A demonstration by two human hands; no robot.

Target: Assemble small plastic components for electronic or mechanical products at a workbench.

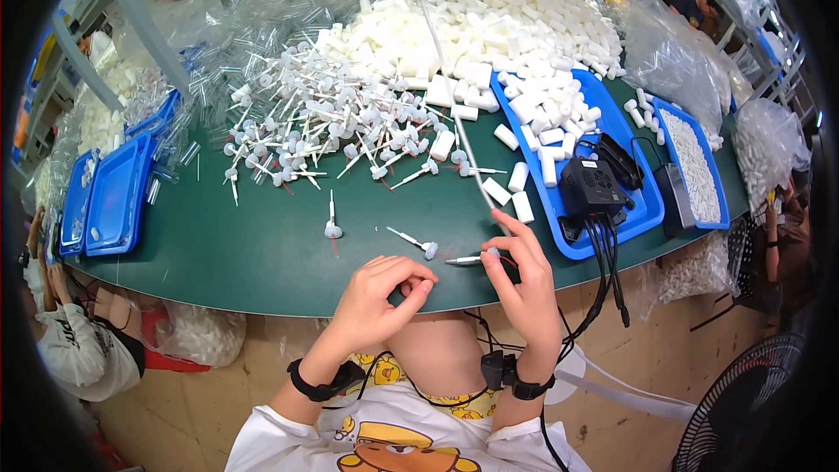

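Near the front edge of the green surface (253,262), a small white stemmed part (468,260) sits at the fingertips of the right hand (526,278); that grip is nearly closed, pinching the part's pale round end, though from above it is hard to say whether it is lifted clear. The left hand (377,299) is loosely curled, thumb close to forefinger; I cannot tell whether its grip has hold of anything. Just beyond lie two loose similar parts (333,229), then a heap of parts (323,114) with red leads. White cylinders (516,17) and clear tubes (253,17) pile up behind. A blue tray (651,201) at right carries some cylinders and a black box (592,185), whose pale label is too small to read. Farther out are filled clear bags (695,267), a black fan (743,406), the tan floor (218,411) and other people at work. A cartoon bear decorates the wearer's white shirt (280,441).
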